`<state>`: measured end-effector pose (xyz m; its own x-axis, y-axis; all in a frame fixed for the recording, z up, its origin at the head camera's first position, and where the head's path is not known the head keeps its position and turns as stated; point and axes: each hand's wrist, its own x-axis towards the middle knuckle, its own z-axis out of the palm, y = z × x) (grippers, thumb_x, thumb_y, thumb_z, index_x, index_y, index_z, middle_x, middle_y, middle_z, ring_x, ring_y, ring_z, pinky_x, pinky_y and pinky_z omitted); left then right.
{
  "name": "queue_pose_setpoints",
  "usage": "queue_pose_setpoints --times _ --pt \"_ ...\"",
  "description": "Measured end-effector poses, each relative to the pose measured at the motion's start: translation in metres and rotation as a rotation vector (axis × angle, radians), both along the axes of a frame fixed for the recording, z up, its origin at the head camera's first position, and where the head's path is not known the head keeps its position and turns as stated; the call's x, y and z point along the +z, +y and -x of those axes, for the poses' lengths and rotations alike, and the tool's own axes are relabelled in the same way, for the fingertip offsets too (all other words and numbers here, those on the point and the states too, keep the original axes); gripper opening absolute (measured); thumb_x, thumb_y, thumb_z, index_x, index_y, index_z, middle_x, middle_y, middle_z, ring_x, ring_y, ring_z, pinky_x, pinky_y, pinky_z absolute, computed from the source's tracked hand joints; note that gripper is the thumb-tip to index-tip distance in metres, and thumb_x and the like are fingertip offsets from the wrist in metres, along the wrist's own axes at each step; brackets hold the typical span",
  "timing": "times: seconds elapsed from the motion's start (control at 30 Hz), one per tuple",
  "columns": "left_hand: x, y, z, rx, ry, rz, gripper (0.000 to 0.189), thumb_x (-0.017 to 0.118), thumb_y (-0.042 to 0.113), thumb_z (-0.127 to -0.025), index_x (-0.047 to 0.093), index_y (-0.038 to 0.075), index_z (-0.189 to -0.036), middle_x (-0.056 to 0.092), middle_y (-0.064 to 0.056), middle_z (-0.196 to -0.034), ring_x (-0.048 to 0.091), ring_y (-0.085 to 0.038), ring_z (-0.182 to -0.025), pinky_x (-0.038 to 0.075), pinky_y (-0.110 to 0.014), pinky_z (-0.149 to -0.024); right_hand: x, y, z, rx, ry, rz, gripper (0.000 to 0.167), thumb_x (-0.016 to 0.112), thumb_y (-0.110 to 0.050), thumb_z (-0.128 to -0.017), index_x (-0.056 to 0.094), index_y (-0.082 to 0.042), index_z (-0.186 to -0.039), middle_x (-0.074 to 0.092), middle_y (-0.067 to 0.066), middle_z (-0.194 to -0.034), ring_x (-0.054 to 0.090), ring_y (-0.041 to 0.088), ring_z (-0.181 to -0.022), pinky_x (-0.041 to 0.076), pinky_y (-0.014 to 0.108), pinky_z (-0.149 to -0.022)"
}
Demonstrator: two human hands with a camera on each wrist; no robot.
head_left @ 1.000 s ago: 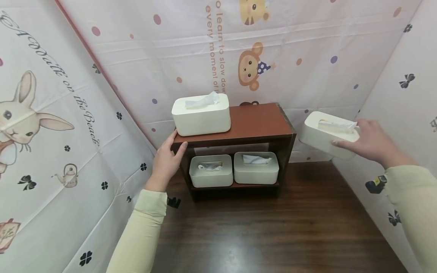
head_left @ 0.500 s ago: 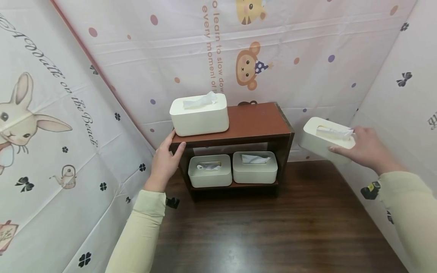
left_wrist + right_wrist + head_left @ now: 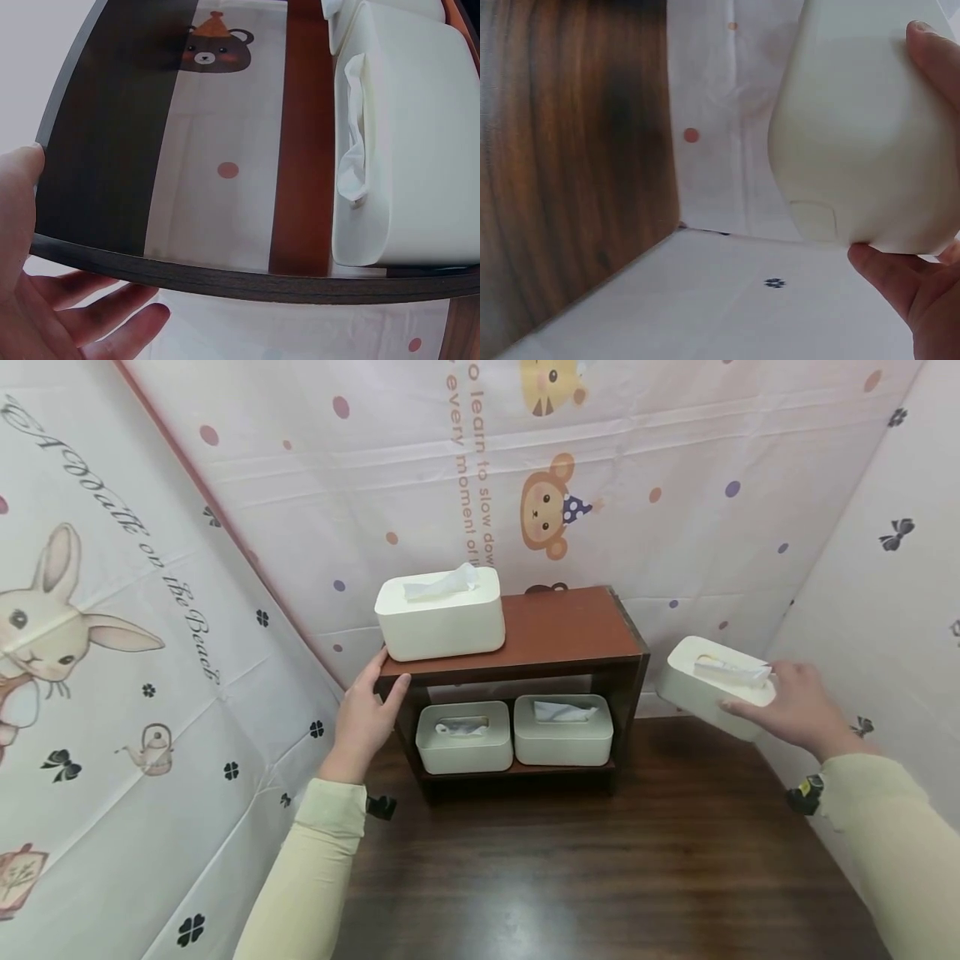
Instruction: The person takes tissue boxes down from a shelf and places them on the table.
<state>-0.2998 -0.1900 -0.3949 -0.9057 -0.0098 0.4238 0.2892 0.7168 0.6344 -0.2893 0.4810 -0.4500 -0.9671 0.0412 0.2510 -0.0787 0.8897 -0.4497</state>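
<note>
My right hand (image 3: 806, 710) holds a white tissue box (image 3: 697, 689) by its right end, raised off the wood surface and tilted down to the right, right of the small brown shelf (image 3: 562, 627). Seen from the right wrist, the thumb and fingers (image 3: 889, 274) lie on different sides of this box. My left hand (image 3: 363, 718) grips the shelf's left top corner, thumb at the front edge and fingers on the outer side. Beside it, a second tissue box (image 3: 442, 631) stands on the shelf's top. Two more, a left box (image 3: 463, 752) and a right box (image 3: 564, 747), fill the lower level.
Brown wood surface (image 3: 525, 860) stretches in front of the shelf and to its right. Printed white cloth hangs close on the left (image 3: 202, 718), behind (image 3: 337, 485) and on the right (image 3: 862, 602).
My right hand has lowered the tissue box and brought it slightly toward me. The left hand stays at the shelf corner; the other boxes have not moved.
</note>
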Motion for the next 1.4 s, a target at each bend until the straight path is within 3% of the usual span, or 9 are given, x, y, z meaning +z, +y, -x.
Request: queue_pose_setpoints --times 0.1,0.3,0.53,0.67,0.87,1.1,1.4 --pt "0.000 -0.001 0.000 0.008 0.007 0.002 0.078 0.055 0.070 -0.107 0.035 0.033 -0.174 0.043 -0.005 -0.173 0.044 -0.034 -0.156 0.041 -0.063 -0.120 -0.012 -0.001 0.000 -0.010 0.002 0.022 0.102 0.084 -0.065 -0.089 0.050 0.018 -0.136 0.049 0.040 -0.129 0.041 0.056 -0.119 0.044 0.071 -0.084" --pt "-0.001 0.000 0.002 0.006 0.014 0.012 0.079 0.055 0.070 -0.107 0.036 0.032 -0.174 0.044 -0.007 -0.173 0.044 -0.034 -0.156 0.040 -0.063 -0.120 -0.032 0.001 0.000 -0.017 0.005 0.048 0.100 0.086 -0.061 -0.090 0.050 0.019 -0.138 0.051 0.041 -0.130 0.039 0.059 -0.123 0.041 0.077 -0.092" --pt "-0.002 0.000 0.003 0.008 0.023 0.006 0.078 0.055 0.069 -0.108 0.037 0.032 -0.173 0.045 -0.007 -0.172 0.045 -0.034 -0.156 0.041 -0.062 -0.120 -0.046 0.001 -0.007 -0.041 -0.039 0.035 0.112 0.082 -0.063 -0.092 0.037 0.022 -0.148 0.033 0.047 -0.141 0.037 0.061 -0.124 0.045 0.081 -0.087" --pt "-0.002 0.001 0.003 -0.001 0.027 0.004 0.078 0.055 0.069 -0.108 0.037 0.032 -0.174 0.045 -0.006 -0.172 0.045 -0.033 -0.156 0.042 -0.062 -0.120 -0.053 -0.001 -0.010 -0.050 -0.035 0.030 0.112 0.084 -0.063 -0.091 0.038 0.024 -0.146 0.034 0.047 -0.136 0.039 0.060 -0.119 0.046 0.080 -0.085" --pt "-0.003 0.000 0.002 0.007 0.025 0.015 0.078 0.054 0.070 -0.108 0.036 0.032 -0.174 0.045 -0.006 -0.172 0.044 -0.033 -0.156 0.041 -0.063 -0.120 -0.070 -0.005 -0.008 -0.037 0.002 0.091 0.099 0.088 -0.057 -0.089 0.048 0.022 -0.133 0.042 0.046 -0.132 0.037 0.061 -0.123 0.043 0.076 -0.086" --pt "-0.003 -0.001 0.001 0.012 0.029 0.013 0.077 0.055 0.069 -0.108 0.037 0.034 -0.173 0.045 -0.005 -0.172 0.045 -0.033 -0.156 0.041 -0.063 -0.120 -0.088 -0.008 -0.009 -0.061 -0.038 0.058 0.107 0.084 -0.059 -0.092 0.039 0.027 -0.139 0.030 0.052 -0.137 0.037 0.064 -0.120 0.045 0.081 -0.088" --pt "-0.004 -0.001 0.003 0.009 0.031 0.019 0.078 0.055 0.071 -0.107 0.038 0.033 -0.173 0.045 -0.004 -0.172 0.045 -0.032 -0.156 0.042 -0.062 -0.120 -0.113 -0.010 -0.012 -0.080 0.009 0.075 0.099 0.086 -0.053 -0.091 0.043 0.024 -0.135 0.034 0.050 -0.134 0.037 0.063 -0.120 0.045 0.077 -0.086"
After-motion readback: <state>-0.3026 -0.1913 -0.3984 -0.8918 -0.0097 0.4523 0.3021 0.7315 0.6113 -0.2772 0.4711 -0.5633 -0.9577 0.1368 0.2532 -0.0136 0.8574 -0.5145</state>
